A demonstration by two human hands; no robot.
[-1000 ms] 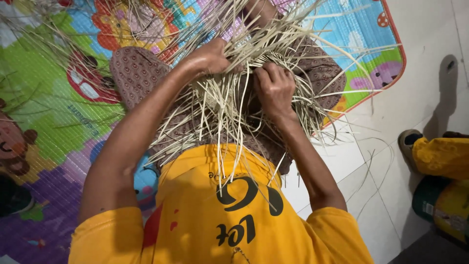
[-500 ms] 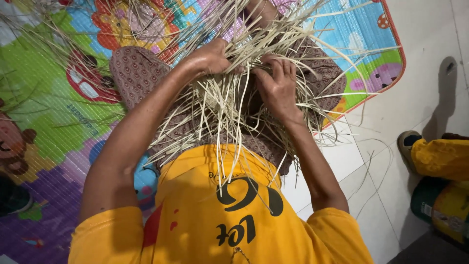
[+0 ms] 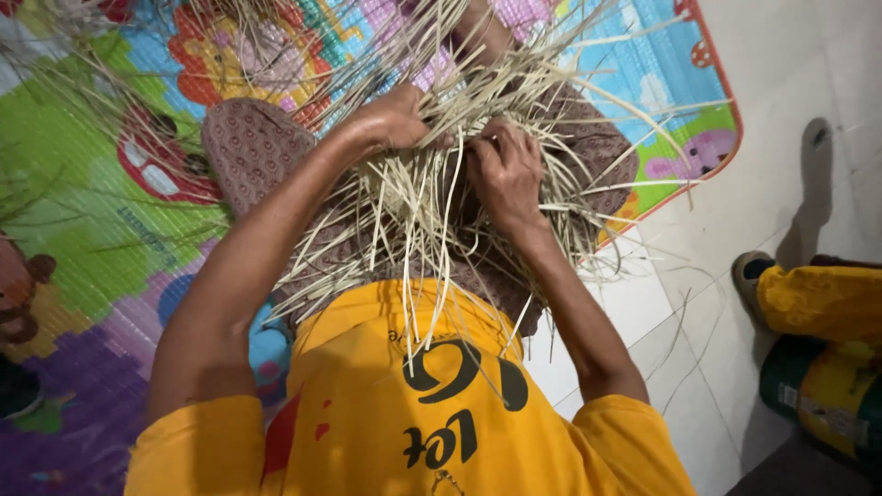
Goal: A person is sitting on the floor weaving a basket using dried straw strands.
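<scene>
Both hands, left hand (image 3: 390, 118) and right hand (image 3: 503, 170), fingers pinching pale straw strips (image 3: 413, 197) between them.

A bright cartoon-printed foam play mat (image 3: 110, 211) covers the floor from nine to one o'clock, pale floor tiles (image 3: 781, 92) lie bare toward two o'clock, and what may be yellow-and-green sacks (image 3: 822, 340) sit at four o'clock.

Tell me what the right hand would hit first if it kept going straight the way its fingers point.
The right hand already grips the pale straw strips, fingers curling inward toward the left hand. Going on, it would likely press deeper into the strips first, then that hand; depth is unclear.
</scene>
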